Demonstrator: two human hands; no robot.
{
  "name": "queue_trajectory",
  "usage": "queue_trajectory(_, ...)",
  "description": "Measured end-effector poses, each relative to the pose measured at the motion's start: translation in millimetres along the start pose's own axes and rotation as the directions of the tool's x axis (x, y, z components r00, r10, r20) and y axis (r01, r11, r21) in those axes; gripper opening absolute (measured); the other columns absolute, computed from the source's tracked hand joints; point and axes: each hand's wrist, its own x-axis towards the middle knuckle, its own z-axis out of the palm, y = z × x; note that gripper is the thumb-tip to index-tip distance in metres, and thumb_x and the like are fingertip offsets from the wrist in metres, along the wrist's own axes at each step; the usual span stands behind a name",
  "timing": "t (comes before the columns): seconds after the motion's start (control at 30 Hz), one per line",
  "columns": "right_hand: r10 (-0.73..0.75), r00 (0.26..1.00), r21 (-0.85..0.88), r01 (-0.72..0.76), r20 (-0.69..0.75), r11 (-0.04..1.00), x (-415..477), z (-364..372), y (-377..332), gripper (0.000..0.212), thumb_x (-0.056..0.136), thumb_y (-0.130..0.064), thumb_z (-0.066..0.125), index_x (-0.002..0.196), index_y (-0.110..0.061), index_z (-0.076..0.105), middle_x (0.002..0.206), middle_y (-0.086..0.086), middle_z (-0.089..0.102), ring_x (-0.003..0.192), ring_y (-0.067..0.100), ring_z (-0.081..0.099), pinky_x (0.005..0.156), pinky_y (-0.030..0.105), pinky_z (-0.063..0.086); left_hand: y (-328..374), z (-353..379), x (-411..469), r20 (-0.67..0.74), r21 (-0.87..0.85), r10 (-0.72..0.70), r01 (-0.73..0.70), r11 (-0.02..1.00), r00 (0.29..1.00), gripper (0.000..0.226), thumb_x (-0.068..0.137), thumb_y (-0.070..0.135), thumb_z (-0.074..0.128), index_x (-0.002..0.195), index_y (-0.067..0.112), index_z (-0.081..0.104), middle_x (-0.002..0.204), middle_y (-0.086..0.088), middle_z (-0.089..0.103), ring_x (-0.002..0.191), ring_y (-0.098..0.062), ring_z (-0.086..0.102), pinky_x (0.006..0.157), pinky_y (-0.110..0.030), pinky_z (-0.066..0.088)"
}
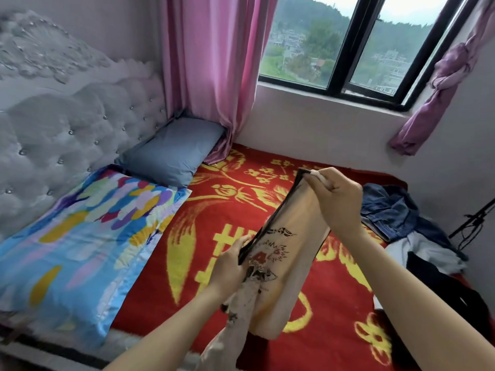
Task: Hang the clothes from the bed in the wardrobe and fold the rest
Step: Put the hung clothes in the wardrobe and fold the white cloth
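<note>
The bed (209,204) fills the lower middle of the view from 6 to 3 o'clock, covered by a red blanket with yellow flowers and characters. A grey tufted headboard (67,124) studded with shiny buttons stands at 9 to 10 o'clock. A dark-framed window (348,44) sits at 1 o'clock, with green hills and houses beyond the glass. A pink curtain (209,62) hangs at 12 o'clock, its hem reaching the bed, and a purple knotted curtain (442,76) hangs at 2 o'clock. A bright multicoloured pillow (80,236) lies at 8 o'clock against the headboard, and a grey-blue pillow (174,151) lies just beyond it, at 10 o'clock. A pile of clothes (401,223), denim, white and black pieces, lies on the bed at 3 to 4 o'clock. The cream T-shirt (294,236), printed with a black and red figure, is held up above the blanket at 5 o'clock, tilted and folded lengthwise. The right hand (337,199) holds its upper end at 3 o'clock, fingers curled and pinching the dark-edged corner. The left hand (230,266) grips the lower edge at 6 o'clock, fingers closed on the cloth
</note>
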Motion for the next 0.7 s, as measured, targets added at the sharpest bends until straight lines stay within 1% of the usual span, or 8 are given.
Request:
queue_trajectory(0.03, 0.04, 0.999, 0.017, -0.039, -0.032, 0.999, 3, -4, 6, 0.023, 0.083, -0.02, 0.07, 0.066, -0.005, 0.063, 0.052, -0.006, 0.052, 0.049, 0.001, 0.046, 0.051, 0.029, 0.038, -7, -5, 0, 0.018, -0.006, 0.0, 0.001, 1.0, 1.0, 0.012, 0.094, 0.021, 0.056, 0.102, 0.027, 0.062, 0.077, 0.01, 0.065, 0.067, -0.021, 0.062, 0.052, -0.025, 0.045)
queue_trajectory(0.1, 0.119, 0.991, 0.056, -0.116, -0.056, 0.992, 9, -10, 16, 0.019, 0.083, -0.021, 0.07, 0.067, -0.014, 0.062, 0.051, -0.018, 0.046, 0.05, -0.005, 0.044, 0.053, 0.016, 0.033, -19, -20, 1, 0.031, -0.074, -0.01, 0.012, 0.997, 0.999, 0.024, 0.093, 0.015, 0.057, 0.073, 0.027, 0.061, 0.06, 0.009, 0.058, 0.058, -0.017, 0.055, 0.051, -0.026, 0.036)
queue_trajectory(0.2, 0.245, 0.968, 0.077, -0.241, -0.052, 0.968, 16, -23, 34, 0.024, 0.084, -0.023, 0.068, 0.065, -0.011, 0.06, 0.051, -0.016, 0.046, 0.052, -0.004, 0.043, 0.053, 0.012, 0.03, -15, -53, 14, -0.013, -0.284, -0.115, 0.107, 0.953, 0.993, 0.028, 0.086, 0.011, 0.066, 0.059, 0.018, 0.06, 0.051, 0.011, 0.056, 0.05, 0.0, 0.049, 0.049, -0.019, 0.034)
queue_trajectory(0.3, 0.399, 0.916, 0.191, -0.398, 0.032, 0.897, 23, -38, 49, 0.027, 0.086, -0.026, 0.066, 0.067, -0.008, 0.061, 0.063, -0.006, 0.047, 0.057, 0.002, 0.042, 0.056, 0.018, 0.035, 7, -101, 42, -0.228, -0.361, -0.204, 0.112, 0.926, 0.952, 0.03, 0.081, 0.018, 0.071, 0.052, 0.018, 0.065, 0.049, 0.013, 0.056, 0.045, 0.003, 0.046, 0.045, -0.012, 0.037)
queue_trajectory(0.37, 0.431, 0.898, 0.259, -0.44, 0.095, 0.86, 29, -49, 53, 0.031, 0.087, -0.027, 0.065, 0.067, -0.004, 0.059, 0.059, -0.004, 0.045, 0.053, 0.004, 0.04, 0.051, 0.018, 0.034, 36, -133, 59, -0.322, -0.268, -0.082, -0.008, 0.963, 0.943, 0.027, 0.082, 0.018, 0.07, 0.056, 0.023, 0.069, 0.049, 0.016, 0.058, 0.047, 0.007, 0.047, 0.049, -0.01, 0.039)
queue_trajectory(0.43, 0.421, 0.9, 0.266, -0.436, 0.111, 0.86, 39, -59, 49, 0.031, 0.087, -0.03, 0.064, 0.063, -0.013, 0.057, 0.05, -0.014, 0.045, 0.048, 0.0, 0.039, 0.048, 0.016, 0.033, 77, -157, 71, -0.348, -0.115, 0.09, -0.138, 0.984, 0.933, 0.01, 0.084, 0.016, 0.068, 0.076, 0.02, 0.072, 0.05, 0.024, 0.059, 0.051, 0.013, 0.05, 0.055, -0.004, 0.038)
queue_trajectory(0.57, 0.294, 0.956, 0.125, -0.294, 0.014, 0.948, 73, -79, 25, 0.03, 0.087, -0.031, 0.062, 0.057, -0.028, 0.055, 0.042, -0.019, 0.046, 0.041, -0.004, 0.037, 0.041, 0.011, 0.025, 151, -192, 89, -0.435, 0.124, 0.35, -0.33, 0.936, 0.83, 0.009, 0.089, 0.015, 0.062, 0.097, 0.017, 0.064, 0.053, 0.042, 0.052, 0.055, 0.023, 0.048, 0.06, 0.003, 0.033)
queue_trajectory(0.7, 0.112, 0.99, 0.09, -0.105, -0.08, 0.99, 92, -102, 11, 0.029, 0.084, -0.034, 0.06, 0.06, -0.019, 0.052, 0.046, -0.02, 0.044, 0.045, -0.004, 0.035, 0.046, 0.012, 0.024, 187, -205, 89, -0.5, 0.329, 0.535, -0.422, 0.845, 0.681, 0.027, 0.09, 0.031, 0.058, 0.101, 0.01, 0.071, 0.07, 0.022, 0.065, 0.066, 0.009, 0.054, 0.069, -0.021, 0.046)
